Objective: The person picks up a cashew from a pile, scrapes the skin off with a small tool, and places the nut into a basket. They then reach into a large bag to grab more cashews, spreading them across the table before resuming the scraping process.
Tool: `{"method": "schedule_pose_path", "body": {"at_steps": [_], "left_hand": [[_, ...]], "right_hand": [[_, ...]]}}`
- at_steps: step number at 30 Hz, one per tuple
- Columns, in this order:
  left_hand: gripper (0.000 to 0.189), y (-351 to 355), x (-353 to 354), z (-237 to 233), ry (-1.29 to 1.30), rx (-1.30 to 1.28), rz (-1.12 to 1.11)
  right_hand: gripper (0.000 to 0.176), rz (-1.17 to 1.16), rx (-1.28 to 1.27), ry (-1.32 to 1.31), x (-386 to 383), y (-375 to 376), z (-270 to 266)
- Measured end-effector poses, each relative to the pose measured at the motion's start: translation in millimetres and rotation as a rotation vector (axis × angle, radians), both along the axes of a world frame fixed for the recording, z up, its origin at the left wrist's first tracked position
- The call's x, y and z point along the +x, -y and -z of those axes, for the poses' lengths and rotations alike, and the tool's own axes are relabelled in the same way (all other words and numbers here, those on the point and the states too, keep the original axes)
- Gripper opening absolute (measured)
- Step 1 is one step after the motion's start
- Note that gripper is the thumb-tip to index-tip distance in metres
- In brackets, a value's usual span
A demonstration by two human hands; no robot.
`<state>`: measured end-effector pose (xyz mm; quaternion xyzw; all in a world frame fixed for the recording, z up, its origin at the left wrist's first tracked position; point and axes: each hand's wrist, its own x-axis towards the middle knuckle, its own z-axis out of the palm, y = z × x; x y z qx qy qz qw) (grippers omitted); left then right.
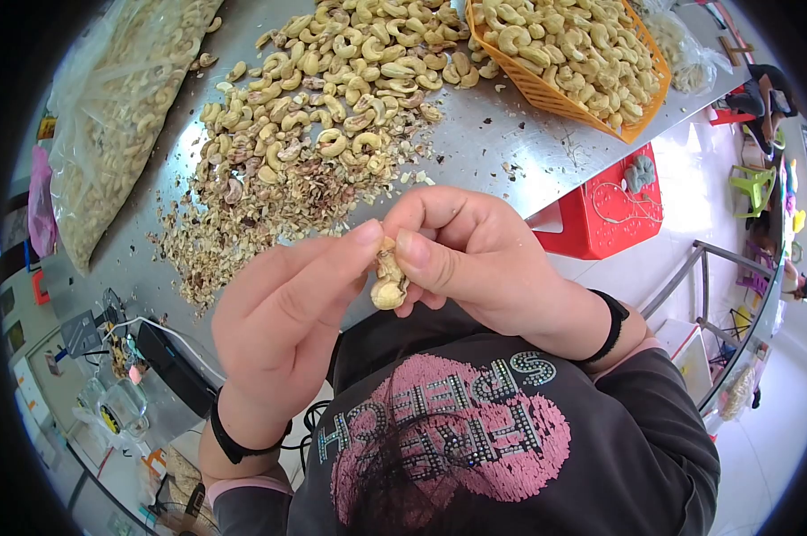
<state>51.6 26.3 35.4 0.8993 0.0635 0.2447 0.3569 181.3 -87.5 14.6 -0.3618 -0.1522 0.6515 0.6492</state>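
A pale cashew [388,284] with some brownish skin on it is held between both hands, in front of the chest. My left hand [292,308] pinches its upper end with thumb and forefinger. From the other side, my right hand [466,255] presses its thumb against the same nut, fingers curled behind. Beyond the hands, a heap of loose cashews [332,76] lies on the metal table [475,147]. Flaked skins and broken bits [242,223] are spread nearer to me, just past my left hand.
An orange basket [546,100] full of cashews stands at the table's right. A large clear plastic bag of cashews [122,116] lies at the left. Below the right edge is a red stool [610,210]. A person [765,107] is at the far right.
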Motion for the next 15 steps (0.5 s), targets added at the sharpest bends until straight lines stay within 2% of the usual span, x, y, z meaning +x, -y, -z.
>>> {"method": "schedule_pose_path", "body": {"at_steps": [2, 3, 5, 6, 8, 12, 14, 15], "left_hand": [[0.031, 1.6, -2.0, -2.6, -0.074, -0.253, 0.015], [0.031, 1.8, -2.8, -3.8, -0.074, -0.253, 0.015], [0.029, 1.8, -4.9, -6.6, -0.148, -0.492, 0.030], [0.029, 1.5, -7.5, -8.5, -0.148, -0.492, 0.030], [0.029, 0.4, -12.9, -11.8, -0.299, -0.876, -0.051], [0.028, -0.6, -11.7, -11.3, -0.294, -0.996, -0.034], [0.030, 0.9, -9.3, -9.0, -0.218, -0.689, -0.017], [0.030, 2.0, -8.1, -11.4, -0.217, -0.689, -0.017]], "right_hand": [[0.018, 0.002, -0.001, 0.015, 0.4, 0.0, -0.5], [0.018, 0.004, -0.001, 0.031, 0.6, 0.1, -0.8], [0.019, 0.002, -0.012, 0.053, 0.9, 0.1, -2.7], [0.019, 0.000, -0.023, 0.074, 1.2, 0.1, -3.7], [0.020, -0.004, -0.009, 0.081, 2.0, 0.8, -4.7], [0.020, -0.005, -0.019, 0.116, 3.1, 1.9, -7.9], [0.020, 0.005, -0.015, 0.155, 3.9, 2.2, -6.8], [0.020, 0.015, -0.011, 0.195, 4.2, 2.5, -6.3]]}}
